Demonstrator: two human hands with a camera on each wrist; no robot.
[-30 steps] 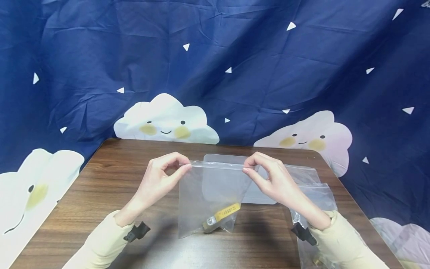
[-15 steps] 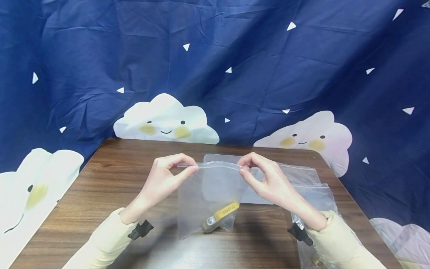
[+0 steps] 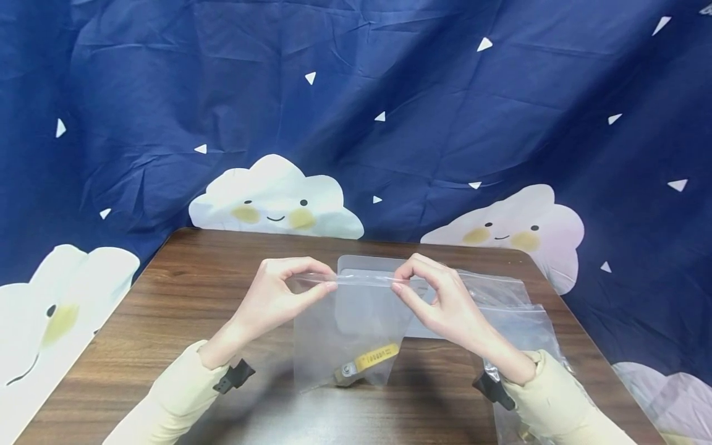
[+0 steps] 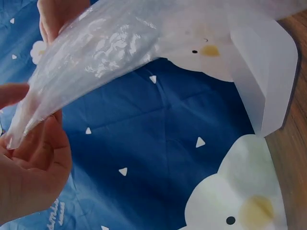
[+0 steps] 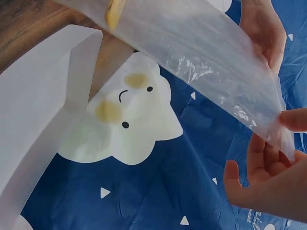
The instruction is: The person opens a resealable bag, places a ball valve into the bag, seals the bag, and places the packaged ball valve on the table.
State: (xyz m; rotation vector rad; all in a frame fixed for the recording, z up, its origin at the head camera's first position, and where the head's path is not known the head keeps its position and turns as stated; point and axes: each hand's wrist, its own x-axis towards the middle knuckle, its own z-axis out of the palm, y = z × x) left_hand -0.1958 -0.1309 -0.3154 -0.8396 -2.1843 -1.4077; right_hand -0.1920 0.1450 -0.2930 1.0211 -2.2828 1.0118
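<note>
A clear zip bag (image 3: 319,321) hangs between my two hands over the table. Low inside it lies a ball valve (image 3: 361,363) with a yellow lever handle, tilted up to the right. My left hand (image 3: 269,303) pinches the bag's top strip between thumb and index finger, left of the middle. Farther right on the same strip, my right hand (image 3: 445,303) pinches with its thumb and fingertips. The left wrist view shows the bag (image 4: 105,48) slanting away from the fingers, and the right wrist view shows it (image 5: 201,62) with part of the yellow handle (image 5: 114,13).
Behind the bag stands a white, open-topped box (image 3: 356,262), whose walls show in the left wrist view. More clear zip bags (image 3: 520,330) lie at the table's right side, partly under my right forearm; one holds small brass-coloured parts. A blue curtain (image 3: 356,123) hangs behind the wooden table (image 3: 167,321).
My left hand has slid right along the bag's top strip, and my right hand has shifted slightly left. The gap between them is smaller. Bag and valve hang in nearly the same place.
</note>
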